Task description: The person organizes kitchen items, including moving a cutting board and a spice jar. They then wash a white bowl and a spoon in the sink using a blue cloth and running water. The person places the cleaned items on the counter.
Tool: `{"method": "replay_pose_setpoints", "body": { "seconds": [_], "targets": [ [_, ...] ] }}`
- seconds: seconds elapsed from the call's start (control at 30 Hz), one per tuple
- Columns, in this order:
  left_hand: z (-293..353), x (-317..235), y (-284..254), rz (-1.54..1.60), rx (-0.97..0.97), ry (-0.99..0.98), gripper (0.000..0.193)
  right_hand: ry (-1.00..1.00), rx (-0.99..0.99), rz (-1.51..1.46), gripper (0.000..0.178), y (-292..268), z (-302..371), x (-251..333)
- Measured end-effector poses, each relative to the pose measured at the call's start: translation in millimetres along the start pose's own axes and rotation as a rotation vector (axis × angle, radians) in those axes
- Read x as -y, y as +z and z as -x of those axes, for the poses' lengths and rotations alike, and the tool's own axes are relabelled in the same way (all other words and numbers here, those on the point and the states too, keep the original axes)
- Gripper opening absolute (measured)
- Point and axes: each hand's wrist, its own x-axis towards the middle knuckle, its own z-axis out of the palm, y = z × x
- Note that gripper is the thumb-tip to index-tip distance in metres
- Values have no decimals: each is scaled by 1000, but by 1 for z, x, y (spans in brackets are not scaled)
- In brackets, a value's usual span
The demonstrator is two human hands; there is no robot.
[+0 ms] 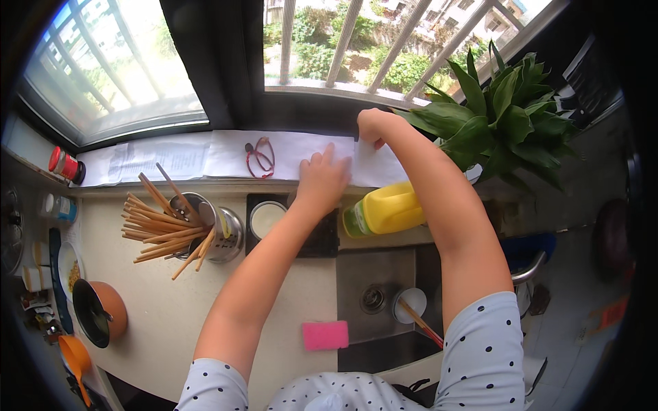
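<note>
While we reach toward the barred window [384,48], white paper [233,151] lies crosswise before us

Laid flat beneath the window, the paper runs its long axis from left to right across our front, most of its length off to the left of both hands. Our left hand [322,181], slightly blurred and nearer to that long stretch, is over the paper with fingers parted, one pointing away from us. Our right hand [375,127] is farther from us, curled at the window-side edge toward the paper's right end; we cannot tell whether it pinches anything. A red cord [260,157] lies left of the left hand; a yellow bottle [392,211] is near the paper's front edge.
</note>
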Motion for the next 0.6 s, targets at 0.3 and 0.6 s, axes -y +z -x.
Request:
{"method": "replay_pose_setpoints", "body": {
  "seconds": [0.3,0.6],
  "targets": [
    [6,6,2,26,-42,6,31,-120,70,70,17,9,-14,1],
    [3,3,-2,10,17,11,31,-164,16,122,16,10,-9,8]
  ]
}}
